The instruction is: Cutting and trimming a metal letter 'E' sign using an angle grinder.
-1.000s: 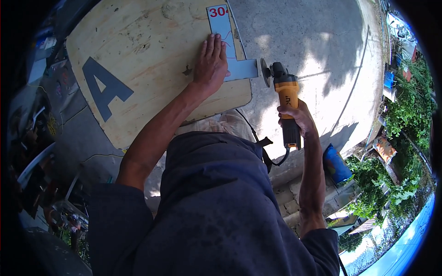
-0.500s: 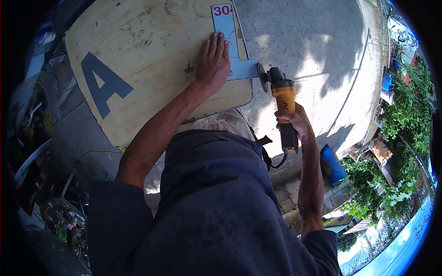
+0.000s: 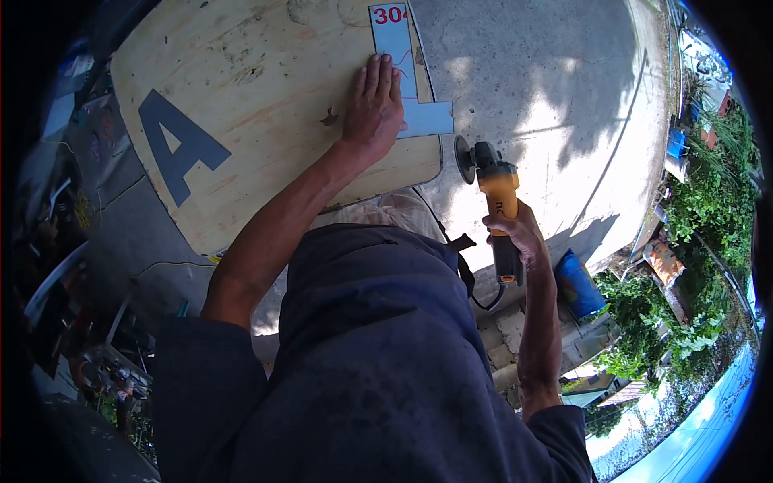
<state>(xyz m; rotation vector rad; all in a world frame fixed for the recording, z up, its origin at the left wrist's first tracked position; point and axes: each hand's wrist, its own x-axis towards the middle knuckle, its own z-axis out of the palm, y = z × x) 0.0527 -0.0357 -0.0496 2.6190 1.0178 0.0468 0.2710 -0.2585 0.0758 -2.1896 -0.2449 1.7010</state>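
Lower now, closer to the person's body, the yellow-and-black angle grinder (image 3: 501, 193) has moved since the earlier frame: its dark round disc (image 3: 465, 159) was beside the end of the pale grey L-shaped sheet (image 3: 427, 119) and is now just below and right of that end's lower corner.

From my remote seat I see the sheet on the pale plywood desk (image 3: 282, 105), along its right edge, its foot jutting past that edge. The left hand (image 3: 370, 121) lies over the sheet's left side, fingers (image 3: 373, 76) straight and nearly together. The right hand (image 3: 522, 232) wraps the grinder's body, fingers curled around it.

Toward the desk's left edge lies 1 dark grey letter-shaped cutout (image 3: 181, 145). Right of the desk I have open concrete floor (image 3: 547, 64). Beside the right forearm sits 1 blue rounded bag (image 3: 580, 286); I cannot tell its contents.
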